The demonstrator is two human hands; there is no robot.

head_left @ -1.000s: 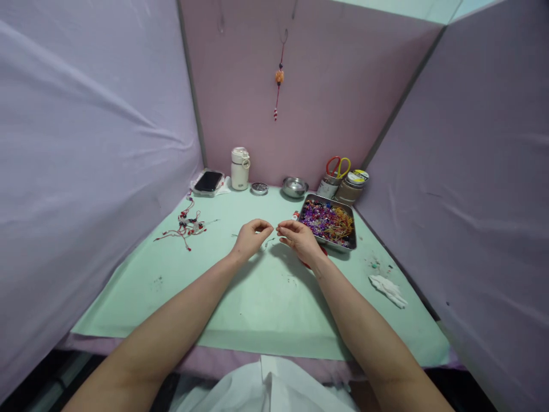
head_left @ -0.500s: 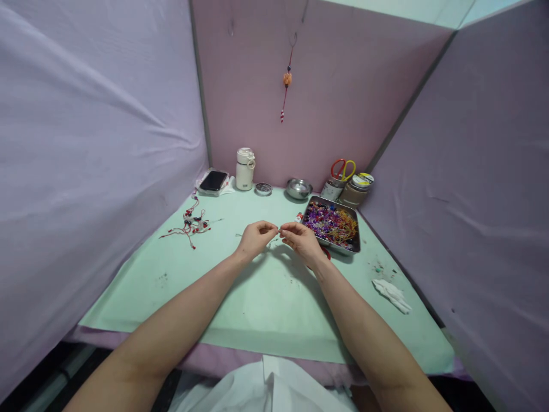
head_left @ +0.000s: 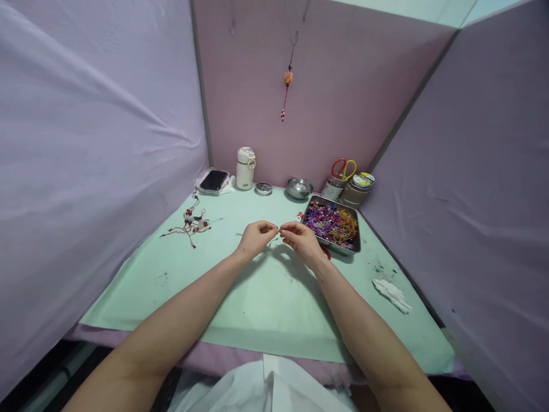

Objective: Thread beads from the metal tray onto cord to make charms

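My left hand (head_left: 254, 238) and my right hand (head_left: 302, 240) meet above the middle of the green table (head_left: 257, 297), fingertips pinched together and almost touching. Between them they pinch something very small, perhaps a thin thread or a bead, too fine to name. A thin wire-like piece (head_left: 271, 242) lies on the table just below the fingertips. A metal tray (head_left: 333, 224) full of purple beads and yellow cords sits right beside my right hand.
Red-corded bead pieces (head_left: 191, 223) lie at the left. Along the back stand a phone (head_left: 213, 181), a white bottle (head_left: 245, 168), a small tin (head_left: 263, 188), a steel bowl (head_left: 299, 187) and jars with scissors (head_left: 342, 169). A crumpled tissue (head_left: 391, 293) lies right. A tassel (head_left: 288, 77) hangs on the wall.
My fingertips have drawn closer together since a second ago. The view has shifted slightly; nothing on the table has moved.
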